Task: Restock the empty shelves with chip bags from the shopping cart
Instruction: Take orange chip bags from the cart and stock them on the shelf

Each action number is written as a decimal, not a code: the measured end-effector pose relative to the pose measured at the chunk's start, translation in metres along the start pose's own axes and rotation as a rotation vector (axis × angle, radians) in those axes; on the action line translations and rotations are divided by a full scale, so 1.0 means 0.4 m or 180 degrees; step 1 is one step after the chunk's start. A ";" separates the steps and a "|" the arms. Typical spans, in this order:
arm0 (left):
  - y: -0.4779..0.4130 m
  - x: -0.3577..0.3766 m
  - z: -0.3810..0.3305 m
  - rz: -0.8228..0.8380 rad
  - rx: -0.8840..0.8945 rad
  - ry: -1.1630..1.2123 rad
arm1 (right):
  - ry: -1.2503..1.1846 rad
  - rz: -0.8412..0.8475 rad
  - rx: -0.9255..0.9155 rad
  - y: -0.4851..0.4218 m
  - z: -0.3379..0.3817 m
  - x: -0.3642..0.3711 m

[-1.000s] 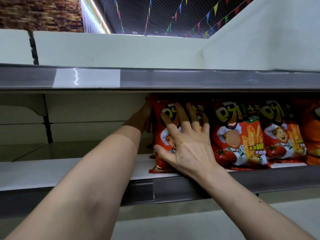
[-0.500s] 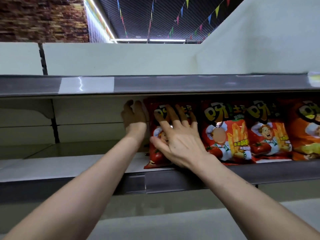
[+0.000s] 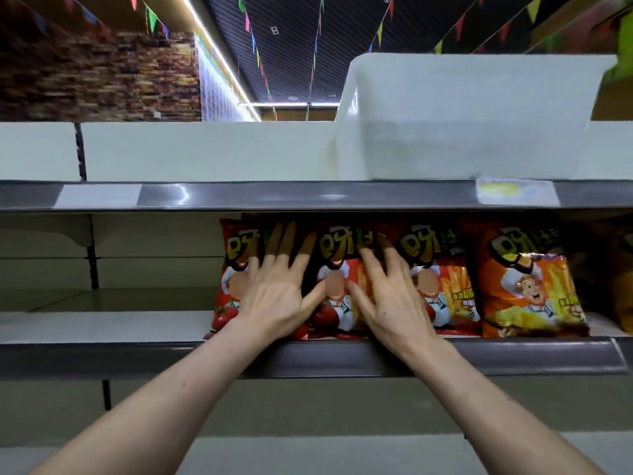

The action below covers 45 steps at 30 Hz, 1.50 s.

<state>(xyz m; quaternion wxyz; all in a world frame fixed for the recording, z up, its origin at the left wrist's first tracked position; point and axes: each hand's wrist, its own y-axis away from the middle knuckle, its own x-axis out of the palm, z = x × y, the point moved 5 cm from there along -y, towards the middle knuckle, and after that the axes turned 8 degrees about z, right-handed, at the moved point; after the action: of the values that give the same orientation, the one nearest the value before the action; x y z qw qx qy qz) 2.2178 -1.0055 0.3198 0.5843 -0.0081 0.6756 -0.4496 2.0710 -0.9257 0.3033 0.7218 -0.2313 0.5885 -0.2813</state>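
Observation:
A row of upright chip bags stands on the middle shelf (image 3: 102, 325). My left hand (image 3: 274, 296) lies flat with straight spread fingers on the front of the leftmost red bag (image 3: 231, 269). My right hand (image 3: 390, 303) presses flat on the second red bag (image 3: 337, 255), its fingers reaching onto a third red bag (image 3: 442, 286). An orange bag (image 3: 527, 286) stands to the right of those. Neither hand grips anything. The shopping cart is out of view.
The middle shelf is bare left of the bags. The upper shelf (image 3: 239, 195) holds a white plastic bin (image 3: 472, 118) at the right and carries price labels on its front rail. A darker bag (image 3: 620, 289) shows at the far right edge.
My left hand came off the side of the leftmost bag and now lies flat on its front. My right hand shifted one bag to the right. The view tilted upward.

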 end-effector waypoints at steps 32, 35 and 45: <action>0.029 0.039 -0.108 0.0105 0.0073 -0.0408 | -0.1257 0.0553 -0.0060 -0.028 -0.029 0.014; 0.031 0.034 -0.120 -0.0143 0.0061 -0.0393 | -0.0686 0.0584 -0.0105 -0.014 -0.034 -0.015; -0.053 -0.003 -0.353 -0.0121 0.0504 -0.0361 | -0.0829 -0.0142 0.1126 0.054 -0.235 -0.117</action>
<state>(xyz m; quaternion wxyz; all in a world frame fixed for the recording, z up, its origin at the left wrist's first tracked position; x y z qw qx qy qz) 2.0949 -0.9330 0.3216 0.6117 -0.0001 0.6036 -0.5114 1.9748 -0.8785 0.3037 0.8147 -0.1485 0.4266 -0.3637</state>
